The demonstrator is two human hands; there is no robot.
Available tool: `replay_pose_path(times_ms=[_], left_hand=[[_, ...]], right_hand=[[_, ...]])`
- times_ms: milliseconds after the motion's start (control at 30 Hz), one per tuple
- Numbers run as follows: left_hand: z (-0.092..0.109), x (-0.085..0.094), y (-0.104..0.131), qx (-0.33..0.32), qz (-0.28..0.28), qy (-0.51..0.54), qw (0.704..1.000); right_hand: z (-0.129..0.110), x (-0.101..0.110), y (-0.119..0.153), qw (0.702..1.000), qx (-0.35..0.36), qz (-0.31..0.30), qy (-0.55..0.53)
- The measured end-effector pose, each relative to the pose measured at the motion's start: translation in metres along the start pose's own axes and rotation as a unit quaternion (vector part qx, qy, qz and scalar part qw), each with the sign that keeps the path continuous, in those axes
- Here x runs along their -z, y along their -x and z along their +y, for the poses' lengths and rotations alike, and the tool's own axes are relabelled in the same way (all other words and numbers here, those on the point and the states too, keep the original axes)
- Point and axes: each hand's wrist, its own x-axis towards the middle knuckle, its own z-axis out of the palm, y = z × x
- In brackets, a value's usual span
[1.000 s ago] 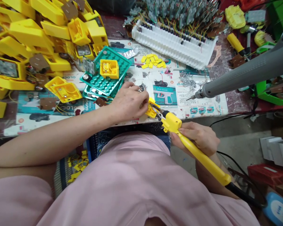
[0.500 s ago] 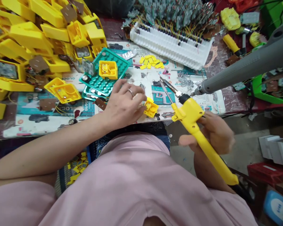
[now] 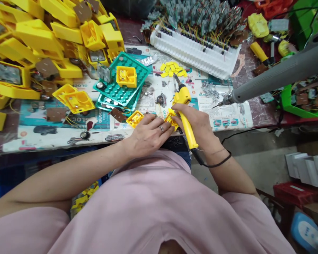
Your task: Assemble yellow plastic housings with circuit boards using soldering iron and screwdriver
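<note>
At the table's near edge (image 3: 127, 134), our right hand (image 3: 194, 121) has its fingers closed around the yellow soldering tool (image 3: 187, 130), while our left hand (image 3: 149, 135) lies over the small yellow housing (image 3: 171, 118), fingers close together, though we cannot tell whether they grip it.

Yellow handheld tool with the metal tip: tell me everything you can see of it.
The yellow tool looks like smooth plastic: a blocky head and a long, slim handle. From the head's black collar juts a dark, pointed metal tip, with a thinner rod beside it. A black cord leaves the handle's near end. It lies slanted in the right hand, tip pointing away from the person toward small yellow pieces; whether it touches them, I can't tell.
</note>
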Motion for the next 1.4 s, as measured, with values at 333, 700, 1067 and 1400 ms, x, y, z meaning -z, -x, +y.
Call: replay_pose_path(times_ms=[333, 700, 1067, 1400], left_hand=[[0.0, -0.006, 0.002, -0.025, 0.084, 0.019, 0.996], [0.002, -0.006, 0.0, -0.004, 0.077, 0.048, 0.996], [-0.019, 0.004, -0.027, 0.082, -0.083, 0.116, 0.986], [-0.057, 0.011, -0.031, 0.387, 0.042, 0.706, 0.591]], right_hand=[[-0.003, 0.008, -0.007, 0.998, -0.004, -0.049, -0.025], [-0.001, 0.006, 0.001, 0.998, 0.009, -0.006, -0.054], [0.002, 0.007, 0.017, 0.992, -0.007, 0.117, -0.049], [-0.006, -0.002, -0.001, 0.954, -0.048, 0.194, -0.224]])
